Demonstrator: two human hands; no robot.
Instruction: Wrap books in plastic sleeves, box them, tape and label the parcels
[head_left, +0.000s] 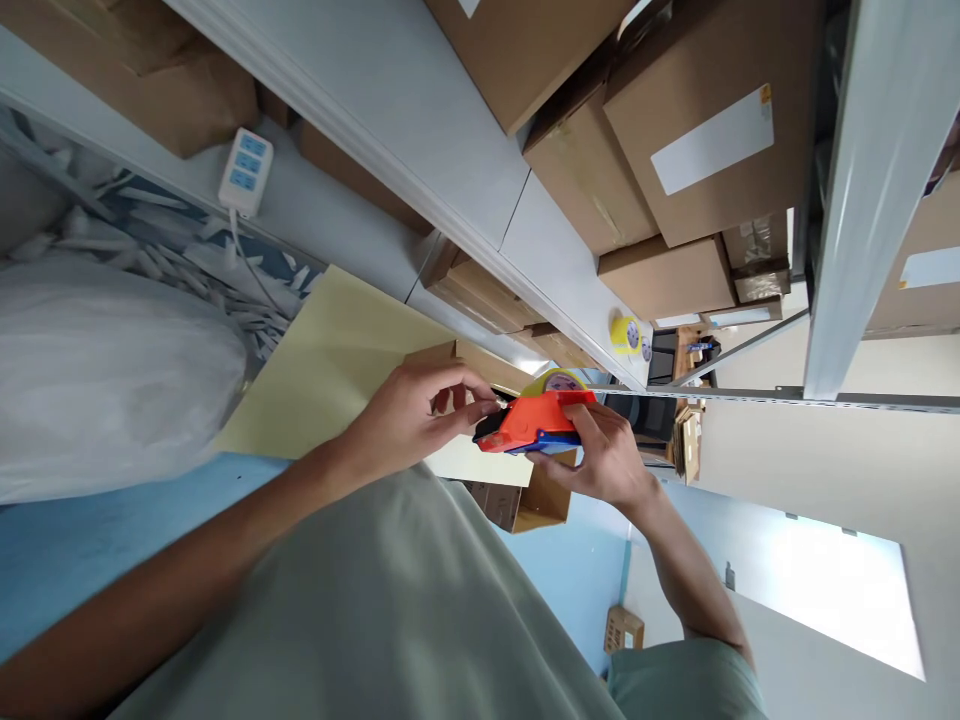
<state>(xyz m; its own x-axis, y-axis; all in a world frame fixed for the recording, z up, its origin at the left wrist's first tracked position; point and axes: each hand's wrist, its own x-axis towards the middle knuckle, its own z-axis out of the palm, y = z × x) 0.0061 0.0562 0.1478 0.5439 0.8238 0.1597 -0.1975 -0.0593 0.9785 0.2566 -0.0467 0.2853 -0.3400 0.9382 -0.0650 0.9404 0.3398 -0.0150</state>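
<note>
Fairly bright overall, soft, cool light. Strongest glare: white panel [855, 590], far R & a bit below R hand [611, 455], highlights nearly blown out. Pale sheen on shelf post [877, 200], up & R of hands; softer light patches on shirt [390, 590] just below. L forearm [225, 550] darkens twd corner, away from L hand [412, 405]. Cartons under shelf [360, 180], up-L of hands, are in shade; gaps btwn upper boxes go near-black. Orange tape dispenser [536, 420] btwn hands: vivid, reasonably crisp. Small print on labels [716, 140] up-R isn't legible; bkgd past R hand is a bit soft. V. wide-angle: view tilted, edges stretched.
</note>
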